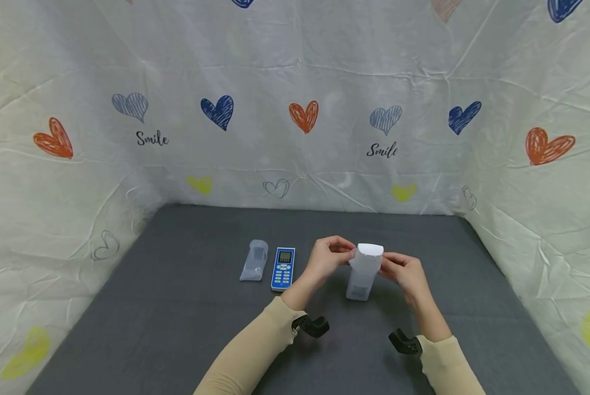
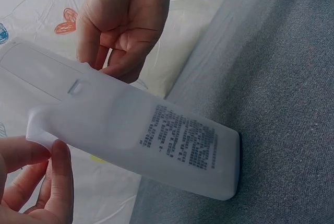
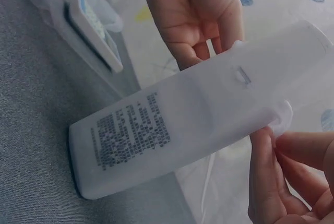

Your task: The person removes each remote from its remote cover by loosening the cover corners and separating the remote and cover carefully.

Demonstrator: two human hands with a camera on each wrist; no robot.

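Observation:
A white remote control (image 1: 370,249) stands on end, tilted, its lower end on the dark table and its printed back facing me. A translucent soft cover (image 2: 125,114) wraps its lower and middle part, and the top sticks out. My left hand (image 1: 330,257) pinches the cover's turned-out rim on the left side between thumb and finger. On the opposite side, my right hand (image 1: 407,274) pinches the rim too, as the right wrist view shows with a folded lip (image 3: 283,117). Small printed text shows through the cover. The remote's front is hidden.
Left of my hands lies a blue and white remote control (image 1: 283,269) with a small screen, face up. Beside it is another translucent cover (image 1: 254,260). The dark grey table (image 1: 201,323) meets white cloth walls (image 1: 255,148) printed with hearts.

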